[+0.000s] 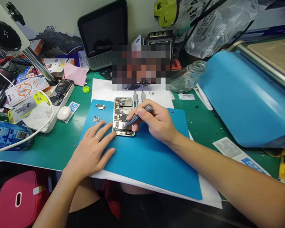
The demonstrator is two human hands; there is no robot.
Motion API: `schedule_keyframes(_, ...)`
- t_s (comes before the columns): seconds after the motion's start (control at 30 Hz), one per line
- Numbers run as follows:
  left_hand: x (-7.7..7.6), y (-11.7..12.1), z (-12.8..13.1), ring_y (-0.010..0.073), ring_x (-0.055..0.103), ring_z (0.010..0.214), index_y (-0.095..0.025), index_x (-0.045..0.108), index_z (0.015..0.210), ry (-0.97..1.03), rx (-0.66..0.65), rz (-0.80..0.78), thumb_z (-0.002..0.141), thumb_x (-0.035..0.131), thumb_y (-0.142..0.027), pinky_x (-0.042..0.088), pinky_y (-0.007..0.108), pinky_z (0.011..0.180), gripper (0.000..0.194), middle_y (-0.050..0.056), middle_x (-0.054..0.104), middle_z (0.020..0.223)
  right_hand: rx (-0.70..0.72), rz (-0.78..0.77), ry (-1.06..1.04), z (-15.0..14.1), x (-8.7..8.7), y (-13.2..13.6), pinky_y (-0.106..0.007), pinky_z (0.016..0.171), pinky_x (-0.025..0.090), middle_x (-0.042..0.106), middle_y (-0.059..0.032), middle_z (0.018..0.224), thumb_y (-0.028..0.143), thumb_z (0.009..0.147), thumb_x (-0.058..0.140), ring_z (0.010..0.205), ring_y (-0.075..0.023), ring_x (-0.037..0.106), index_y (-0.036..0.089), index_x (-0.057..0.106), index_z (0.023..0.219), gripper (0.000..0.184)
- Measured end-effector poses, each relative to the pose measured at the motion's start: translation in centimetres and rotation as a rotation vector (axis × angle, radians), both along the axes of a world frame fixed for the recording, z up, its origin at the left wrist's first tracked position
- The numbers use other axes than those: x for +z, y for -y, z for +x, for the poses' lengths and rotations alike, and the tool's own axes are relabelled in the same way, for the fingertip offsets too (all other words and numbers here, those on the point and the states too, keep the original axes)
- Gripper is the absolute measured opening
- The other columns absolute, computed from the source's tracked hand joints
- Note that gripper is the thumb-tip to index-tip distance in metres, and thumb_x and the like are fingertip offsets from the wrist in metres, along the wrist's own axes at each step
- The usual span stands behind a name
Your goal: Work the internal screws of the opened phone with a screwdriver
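Observation:
An opened phone lies on a blue mat, its inner parts and battery area exposed. My right hand grips a grey screwdriver, tilted so that its tip meets the lower end of the phone. With fingers spread, my left hand rests on the mat, and a fingertip touches the phone's lower left edge. Left of the phone lie a small metal-shielded part and a smaller part with tiny bits beside it. Two more grey screwdriver handles lie just beyond the phone.
A glass jar lies on its side beyond the mat. A dark-screened device stands at the back. On the left are a white tray, a white rounded case and a cable. A blue curved sheet occupies the right.

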State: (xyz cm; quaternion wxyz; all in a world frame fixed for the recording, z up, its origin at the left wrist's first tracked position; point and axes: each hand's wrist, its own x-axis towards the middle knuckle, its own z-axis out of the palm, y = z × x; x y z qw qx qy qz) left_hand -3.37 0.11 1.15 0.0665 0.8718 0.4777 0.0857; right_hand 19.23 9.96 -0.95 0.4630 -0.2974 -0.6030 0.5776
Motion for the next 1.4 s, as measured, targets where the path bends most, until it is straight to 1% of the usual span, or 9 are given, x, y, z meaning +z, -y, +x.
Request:
schedule_keyframes(0.2,0.0,0.0,0.0,0.0325,0.025,0.15,-0.019,0.05,0.141,0.007,0.002,-0.005,0.1,0.048,-0.037,0.033,0.056,0.121,0.045,0.01,0.04,0.157,0.014,-0.017,-0.015,0.1,-0.1,-0.1,-0.025,0.048,0.056,0.076,-0.0027,0.088,0.051,0.092,0.062,0.051,-0.0105,0.066,0.021,0.055,0.084,0.032)
schedule_keyframes(0.33,0.0,0.0,0.0,0.0331,0.026,0.15,-0.019,0.051,0.141,0.006,-0.005,-0.001,0.1,0.048,-0.037,0.033,0.056,0.12,0.045,0.01,0.039,0.157,0.017,-0.017,-0.03,0.1,-0.1,-0.1,-0.024,0.048,0.056,0.075,-0.0023,0.088,0.051,0.092,0.062,0.051,-0.0103,0.066,0.021,0.055,0.083,0.032)
schedule_keyframes(0.5,0.0,-0.3,0.1,0.0354,0.028,0.149,-0.024,0.052,0.142,0.006,-0.028,-0.01,0.1,0.048,-0.035,0.033,0.06,0.119,0.043,0.009,0.038,0.158,0.012,-0.03,-0.019,0.0,-0.1,-0.1,-0.024,0.047,0.056,0.075,-0.0018,0.085,0.054,0.09,0.063,0.05,-0.0108,0.066,0.022,0.054,0.083,0.035)
schedule_keyframes(0.63,0.3,-0.7,0.4,0.0355,0.025,0.15,-0.025,0.049,0.145,-0.034,-0.066,-0.031,0.101,0.047,-0.036,0.033,0.06,0.118,0.046,0.006,0.036,0.16,0.012,-0.04,-0.025,0.0,-0.2,-0.1,-0.025,0.048,0.057,0.075,-0.0017,0.085,0.054,0.09,0.063,0.051,-0.0108,0.066,0.021,0.055,0.083,0.034)
schedule_keyframes(0.83,0.4,-1.0,0.9,0.0351,0.027,0.149,-0.024,0.046,0.148,-0.036,-0.073,-0.04,0.102,0.046,-0.038,0.032,0.059,0.119,0.048,0.005,0.04,0.158,0.015,-0.038,-0.022,0.0,-0.1,-0.2,-0.024,0.048,0.056,0.075,-0.002,0.085,0.053,0.091,0.063,0.051,-0.0107,0.066,0.021,0.055,0.083,0.034)
schedule_keyframes(1.1,0.4,-1.4,1.4,0.0362,0.03,0.148,-0.024,0.05,0.144,-0.053,-0.072,-0.022,0.102,0.046,-0.04,0.027,0.061,0.12,0.046,0.007,0.041,0.157,0.014,-0.029,-0.02,0.1,-0.1,-0.2,-0.023,0.048,0.056,0.076,-0.0021,0.087,0.053,0.091,0.062,0.051,-0.01,0.066,0.021,0.055,0.083,0.034)
schedule_keyframes(1.27,0.3,-1.7,1.6,0.0374,0.028,0.148,-0.022,0.051,0.143,-0.089,-0.072,0.005,0.102,0.044,-0.043,0.023,0.063,0.121,0.046,0.008,0.041,0.157,0.021,-0.027,-0.028,0.1,-0.2,-0.2,-0.024,0.049,0.056,0.075,-0.0017,0.087,0.052,0.092,0.061,0.051,-0.01,0.066,0.021,0.055,0.084,0.032)
schedule_keyframes(1.4,0.4,-1.8,1.7,0.0384,0.028,0.149,-0.022,0.054,0.14,-0.1,-0.065,0.014,0.102,0.044,-0.045,0.022,0.064,0.121,0.046,0.01,0.041,0.157,0.018,-0.031,-0.028,0.1,-0.1,-0.2,-0.024,0.048,0.056,0.075,-0.0017,0.086,0.051,0.092,0.062,0.051,-0.0105,0.066,0.021,0.055,0.084,0.032)
